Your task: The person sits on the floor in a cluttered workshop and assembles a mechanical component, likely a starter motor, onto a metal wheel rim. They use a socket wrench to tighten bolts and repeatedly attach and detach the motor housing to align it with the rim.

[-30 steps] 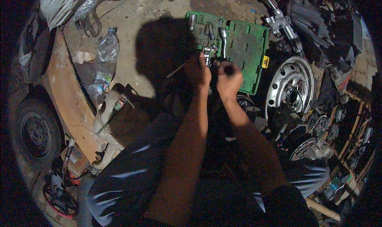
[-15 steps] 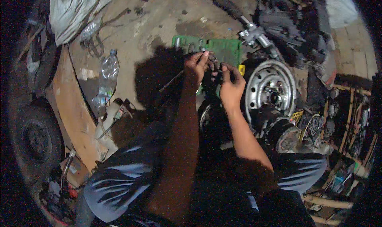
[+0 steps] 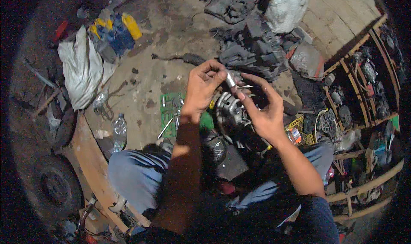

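Pinched between the thumb and fingers of my left hand [image 3: 204,86] is a short, shiny metal cylinder that looks like a socket [image 3: 230,78]. My right hand [image 3: 266,109] is open just to its right, thumb and fingers spread apart. Its thumb tip lies close to the lower end of the cylinder; whether they touch I cannot tell. Below and left of the hands, a green tool case [image 3: 168,129] lies on the floor with several silver pieces in it. A thin rod-like tool [image 3: 165,129] rests at its edge. Behind my right hand, a silver wheel rim [image 3: 223,111] is partly hidden.
To the left are a clear plastic bottle [image 3: 119,130], a bent wooden board [image 3: 90,145], a tyre [image 3: 55,180] and a white sack [image 3: 79,72]. Dark scrap parts [image 3: 252,47] pile up beyond my hands. A wooden rack [image 3: 359,85] with parts stands at the right.
The view has shifted, so more of the far floor shows and the case sits lower. My hands have come up away from the case, and the right hand's fingers have spread.
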{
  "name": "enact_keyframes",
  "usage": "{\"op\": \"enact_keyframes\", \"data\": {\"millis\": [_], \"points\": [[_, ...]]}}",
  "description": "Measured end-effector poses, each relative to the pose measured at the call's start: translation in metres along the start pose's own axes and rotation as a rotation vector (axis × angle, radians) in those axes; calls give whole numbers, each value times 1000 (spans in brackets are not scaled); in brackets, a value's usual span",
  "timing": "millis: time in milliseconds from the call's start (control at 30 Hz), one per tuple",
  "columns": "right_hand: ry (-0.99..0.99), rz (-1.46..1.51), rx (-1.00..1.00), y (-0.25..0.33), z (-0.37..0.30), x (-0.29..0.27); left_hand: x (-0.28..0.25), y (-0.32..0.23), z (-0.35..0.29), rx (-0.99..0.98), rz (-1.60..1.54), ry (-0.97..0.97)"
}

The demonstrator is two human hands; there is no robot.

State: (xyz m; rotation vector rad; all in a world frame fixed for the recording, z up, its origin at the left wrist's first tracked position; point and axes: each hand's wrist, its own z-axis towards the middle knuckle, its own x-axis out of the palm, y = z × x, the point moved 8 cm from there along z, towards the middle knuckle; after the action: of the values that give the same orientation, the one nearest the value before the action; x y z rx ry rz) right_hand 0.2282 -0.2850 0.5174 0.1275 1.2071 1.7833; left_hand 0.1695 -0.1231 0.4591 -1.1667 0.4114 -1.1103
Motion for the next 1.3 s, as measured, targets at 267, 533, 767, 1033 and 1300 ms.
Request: {"op": "enact_keyframes", "data": {"millis": [267,533,767,1033,1300], "points": [[-88,23,-267,32,-22,-76,94,-58,-5,-132,142,226],[-111,37,-324,42,-24,-82,103,-65,-28,-154,-18,294],[-127,13,-265,34,-24,-77,102,-32,-35,-345,-341,205],[-154,-110,-277,35,-22,-76,100,-20,-29,-292,-338,145],[-159,-128,-264,19,-18,-80,98,-19,-28,-400,-304,36]]}}
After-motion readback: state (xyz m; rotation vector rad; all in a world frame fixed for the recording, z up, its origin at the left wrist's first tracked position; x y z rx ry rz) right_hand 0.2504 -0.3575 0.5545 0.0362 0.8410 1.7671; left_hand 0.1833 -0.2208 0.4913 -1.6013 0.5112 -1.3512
